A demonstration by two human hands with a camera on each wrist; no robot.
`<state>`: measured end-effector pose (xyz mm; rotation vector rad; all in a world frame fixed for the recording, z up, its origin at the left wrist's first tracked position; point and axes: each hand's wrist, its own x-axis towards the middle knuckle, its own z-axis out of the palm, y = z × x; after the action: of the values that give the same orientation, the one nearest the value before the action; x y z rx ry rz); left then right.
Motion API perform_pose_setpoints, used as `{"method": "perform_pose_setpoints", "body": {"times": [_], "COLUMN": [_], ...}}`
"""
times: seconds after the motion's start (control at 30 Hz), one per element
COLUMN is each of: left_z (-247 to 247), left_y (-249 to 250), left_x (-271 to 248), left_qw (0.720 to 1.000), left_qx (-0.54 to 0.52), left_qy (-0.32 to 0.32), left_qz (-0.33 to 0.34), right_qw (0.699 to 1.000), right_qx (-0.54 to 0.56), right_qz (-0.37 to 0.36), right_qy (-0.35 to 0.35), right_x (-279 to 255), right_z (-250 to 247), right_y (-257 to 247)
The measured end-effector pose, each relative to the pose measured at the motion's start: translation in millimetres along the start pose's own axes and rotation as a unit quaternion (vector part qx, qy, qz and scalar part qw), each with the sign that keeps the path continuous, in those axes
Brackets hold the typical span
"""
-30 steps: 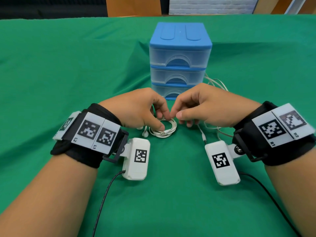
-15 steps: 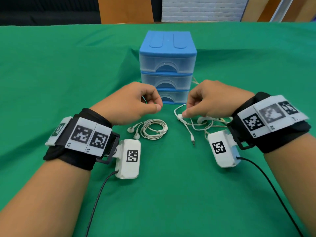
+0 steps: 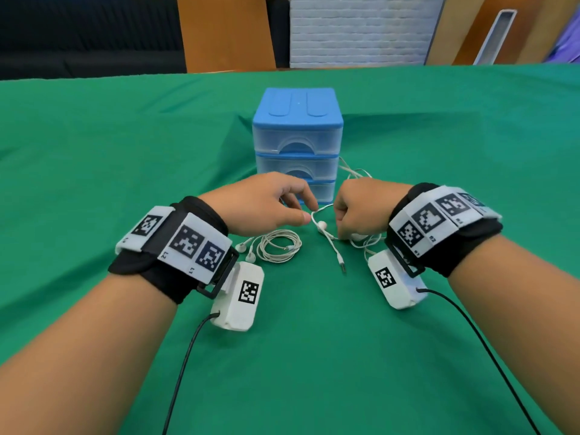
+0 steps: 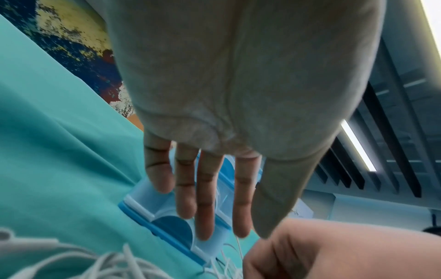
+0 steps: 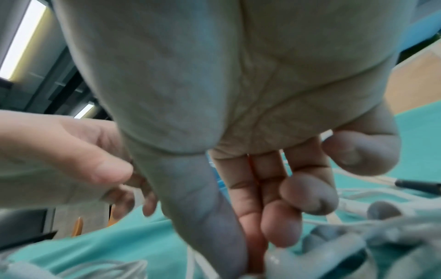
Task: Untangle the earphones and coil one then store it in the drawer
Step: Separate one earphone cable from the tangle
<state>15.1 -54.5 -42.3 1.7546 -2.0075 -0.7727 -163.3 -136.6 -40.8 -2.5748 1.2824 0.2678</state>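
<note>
Table under green cloth. Blue three-drawer unit stands centre, all drawers closed; contents not discernible through the translucent fronts. Left hand hovers before the bottom drawer, fingers extended and relaxed, thumb tip just beside the loose earphone cable, holding nothing. Right hand is curled, thumb and fingers pinching that cable. Coiled earphones lie on the table below the left hand.

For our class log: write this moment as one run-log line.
coiled earphones: on cloth, untouched | left hand: open | right hand: pinches loose earphone cable | drawers: closed
</note>
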Motion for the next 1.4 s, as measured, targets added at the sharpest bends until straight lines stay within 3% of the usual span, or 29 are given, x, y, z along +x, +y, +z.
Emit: {"method": "perform_pose_setpoints", "body": {"times": [0.1, 0.2, 0.37, 0.43, 0.5, 0.6, 0.77, 0.9, 1.1, 1.23, 1.3, 1.4], "left_z": [2, 0, -1, -1, -4, -12, -26, -34, -36, -38, -41, -43], "left_y": [7, 13, 18, 19, 18, 15, 15, 11, 5, 9, 10, 12], "left_x": [4, 8, 13, 14, 12, 7, -3, -5, -5, -3, -2, -2], "left_qw": [0.996, 0.991, 0.984, 0.986, 0.991, 0.998, 0.97, 0.942, 0.922, 0.911, 0.904, 0.907], "left_qx": [0.042, 0.087, 0.134, 0.133, 0.113, 0.012, -0.132, -0.197, -0.26, -0.299, -0.326, -0.355], "left_qy": [-0.071, -0.095, -0.113, -0.103, -0.071, 0.03, 0.178, 0.242, 0.251, 0.249, 0.237, 0.184], "left_qz": [-0.02, -0.027, -0.018, 0.001, 0.031, 0.063, 0.104, 0.121, 0.135, 0.137, 0.139, 0.136], "right_qw": [0.999, 0.995, 0.993, 0.992, 0.992, 0.992, 0.976, 0.936, 0.822, 0.793, 0.806, 0.857], "right_qx": [0.035, 0.063, 0.017, -0.014, -0.019, 0.017, 0.131, 0.256, 0.443, 0.48, 0.459, 0.385], "right_qz": [0.003, -0.018, -0.115, -0.12, -0.114, -0.107, -0.096, -0.133, -0.215, -0.2, -0.197, -0.181], "right_qy": [0.032, 0.079, 0.022, 0.039, 0.053, 0.062, 0.145, 0.202, 0.285, 0.318, 0.318, 0.289], "right_x": [1, 5, 14, 17, 17, 12, -9, -22, -34, -32, -27, -17], "right_z": [-1, -1, 2, 2, 0, -11, -38, -54, -71, -79, -78, -70], "right_y": [6, 10, 4, 2, 3, 13, 35, 44, 37, 32, 30, 29]}}
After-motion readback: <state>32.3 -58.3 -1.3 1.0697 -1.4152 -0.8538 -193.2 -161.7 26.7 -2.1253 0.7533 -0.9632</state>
